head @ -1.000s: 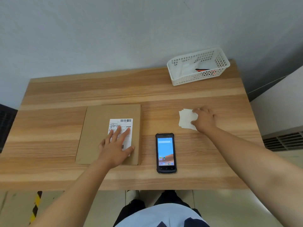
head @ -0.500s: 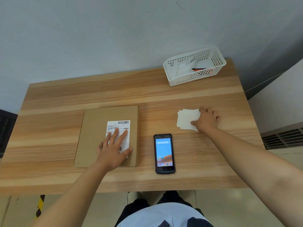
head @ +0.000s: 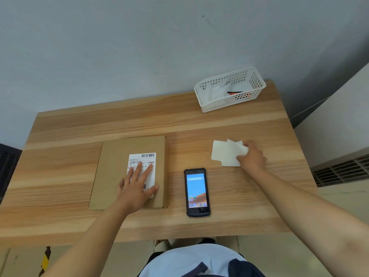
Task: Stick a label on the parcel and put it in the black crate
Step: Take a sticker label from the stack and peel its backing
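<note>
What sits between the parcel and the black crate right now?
Cannot tell: no black crate is in view. The left hand lies flat on the label on the parcel; the handheld scanner lies beside it.

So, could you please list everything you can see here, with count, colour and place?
flat brown cardboard parcel: one, brown, left-centre of table
white printed shipping label: one, white with black barcode, on the parcel
dark-cased smartphone: one, screen lit blue, right of the parcel
loose white paper sheets: a few, white, right of table
white plastic mesh basket: one, white, far right corner, holding white papers and something red-black
light wooden table: one, light wood, against a grey wall
left hand: one, flat on the label
right hand: one, on the paper sheets, grip unclear
</note>
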A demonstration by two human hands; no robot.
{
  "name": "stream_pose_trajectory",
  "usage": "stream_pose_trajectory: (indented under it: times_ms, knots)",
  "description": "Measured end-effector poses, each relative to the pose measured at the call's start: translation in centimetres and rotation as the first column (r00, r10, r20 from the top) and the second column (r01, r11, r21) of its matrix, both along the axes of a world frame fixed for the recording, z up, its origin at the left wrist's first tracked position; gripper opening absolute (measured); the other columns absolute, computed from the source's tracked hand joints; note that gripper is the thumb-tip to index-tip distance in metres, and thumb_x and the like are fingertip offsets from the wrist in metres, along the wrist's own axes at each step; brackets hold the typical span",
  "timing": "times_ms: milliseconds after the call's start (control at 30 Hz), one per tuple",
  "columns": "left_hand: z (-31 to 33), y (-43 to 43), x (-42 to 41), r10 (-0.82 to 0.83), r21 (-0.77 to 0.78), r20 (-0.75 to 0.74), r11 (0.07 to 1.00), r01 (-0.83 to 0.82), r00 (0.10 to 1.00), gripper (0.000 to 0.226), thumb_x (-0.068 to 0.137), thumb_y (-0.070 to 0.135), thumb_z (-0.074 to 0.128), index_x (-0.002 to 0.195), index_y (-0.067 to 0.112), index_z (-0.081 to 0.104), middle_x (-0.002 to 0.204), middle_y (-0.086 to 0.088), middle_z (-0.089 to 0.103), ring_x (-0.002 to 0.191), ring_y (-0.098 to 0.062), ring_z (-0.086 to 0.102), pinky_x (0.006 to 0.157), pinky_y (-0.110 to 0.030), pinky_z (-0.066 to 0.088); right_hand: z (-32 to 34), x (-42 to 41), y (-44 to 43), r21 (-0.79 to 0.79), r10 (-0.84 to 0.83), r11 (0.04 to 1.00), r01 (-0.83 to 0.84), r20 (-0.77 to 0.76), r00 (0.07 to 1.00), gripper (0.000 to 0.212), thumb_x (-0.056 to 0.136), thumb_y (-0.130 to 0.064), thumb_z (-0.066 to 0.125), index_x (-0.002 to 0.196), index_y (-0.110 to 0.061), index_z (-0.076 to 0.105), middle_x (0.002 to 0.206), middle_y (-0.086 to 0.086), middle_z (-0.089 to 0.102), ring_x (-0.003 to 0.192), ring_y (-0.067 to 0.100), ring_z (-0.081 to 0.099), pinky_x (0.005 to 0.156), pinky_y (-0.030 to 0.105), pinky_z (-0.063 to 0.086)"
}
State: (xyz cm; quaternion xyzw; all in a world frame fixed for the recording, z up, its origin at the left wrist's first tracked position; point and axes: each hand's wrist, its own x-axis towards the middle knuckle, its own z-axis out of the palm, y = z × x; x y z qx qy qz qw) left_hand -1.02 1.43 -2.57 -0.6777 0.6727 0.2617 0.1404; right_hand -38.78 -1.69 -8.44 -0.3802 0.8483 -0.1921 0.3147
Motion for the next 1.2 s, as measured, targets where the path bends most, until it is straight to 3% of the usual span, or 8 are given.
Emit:
stream_pose_trajectory:
  times_ms: [233,367,433,500,600,900,1067,1200]
  knots:
    - [0.6,0.0,-0.1,0.017,0.001,-0.044,1.0,-0.017,0.999,0.073,0.091,0.064,0.044,0.153,0.052,0.006,0.167,0.013,-0.008,0.153,-0.017,-0.009,0.119,-0.046,0.002,2.6,1.8,2.6,-0.167,-0.069,0.978,0.125,0.306,0.949,0.014,0.083,-0.009,0.061,0.096,-0.012,0.067,0.101,0.007,0.067,0.098,0.035,0.065,0.076,0.04,0.05]
    - [2.9,-0.8,-1.1,0.132,-0.031,-0.186,0.99,-0.14,0.974,0.064,0.088,0.048,0.062,0.147,0.039,0.04,0.164,-0.001,0.021,0.15,-0.025,0.018,0.118,-0.047,0.019,6.7,5.0,4.6,-0.356,0.031,0.927,0.118,0.387,0.922,0.017,0.089,-0.009,0.064,0.102,-0.011,0.076,0.103,0.004,0.069,0.099,0.025,0.063,0.077,0.033,0.051]
    - [5.7,-0.7,-2.1,0.304,0.029,-0.474,0.943,-0.33,0.827,0.043,0.089,0.041,0.065,0.132,0.035,0.058,0.149,0.002,0.047,0.136,-0.021,0.043,0.111,-0.043,0.036,9.1,6.9,5.8,-0.515,0.142,0.857,0.014,0.261,0.955,0.018,0.09,-0.005,0.067,0.098,-0.016,0.079,0.104,-0.002,0.067,0.107,0.019,0.056,0.094,0.035,0.045]
    - [9.1,-0.1,-3.4,0.469,0.258,-0.702,0.869,-0.422,0.537,0.03,0.092,0.039,0.064,0.121,0.032,0.067,0.127,0.009,0.065,0.122,-0.015,0.059,0.103,-0.039,0.046,11.5,8.7,7.0,-0.64,0.221,0.763,-0.088,0.131,0.966,0.031,0.088,0.0,0.065,0.096,-0.026,0.079,0.111,-0.007,0.064,0.115,0.019,0.049,0.1,0.032,0.038]
    - [13.0,0.9,-3.5,0.573,0.488,-0.781,0.808,-0.33,0.247,0.042,0.084,0.046,0.068,0.119,0.022,0.069,0.114,-0.001,0.076,0.108,-0.02,0.071,0.096,-0.04,0.053,14.6,11.7,8.4,-0.75,0.27,0.644,-0.151,0.038,0.962,0.043,0.083,0.007,0.059,0.097,-0.029,0.077,0.118,-0.003,0.062,0.118,0.023,0.045,0.102,0.027,0.035]
    - [16.1,1.3,0.5,0.623,0.613,-0.78,0.747,-0.258,-0.05,0.015,0.085,0.004,0.069,0.096,0.014,0.069,0.104,-0.014,0.077,0.091,-0.025,0.071,0.075,-0.036,0.058,19.7,19.0,10.2,-0.786,0.296,0.585,-0.202,-0.025,0.955,0.041,0.084,0.004,0.059,0.104,-0.028,0.076,0.126,0.004,0.061,0.122,0.021,0.048,0.1,0.021,0.038]
    - [17.2,0.6,5.2,0.54,0.555,-0.83,0.776,-0.3,-0.139,0.014,0.085,0.001,0.066,0.089,0.015,0.069,0.103,-0.014,0.076,0.084,-0.026,0.073,0.066,-0.035,0.06,22.6,22.3,10.3,-0.683,0.198,0.711,0.168,0.423,0.884,0.038,0.091,-0.001,0.065,0.108,-0.034,0.075,0.106,-0.004,0.076,0.109,0.013,0.066,0.086,0.023,0.054]
    - [17.8,0.2,8.1,0.487,0.53,-0.848,0.799,-0.286,-0.211,0.015,0.074,0.006,0.07,0.087,0.014,0.07,0.103,-0.018,0.074,0.078,-0.025,0.073,0.061,-0.033,0.06,24.5,23.9,10.5,-0.444,0.128,0.863,0.24,0.653,0.747,0.027,0.074,-0.041,0.076,0.097,-0.029,0.08,0.097,-0.001,0.08,0.108,0.02,0.069,0.062,0.028,0.054]
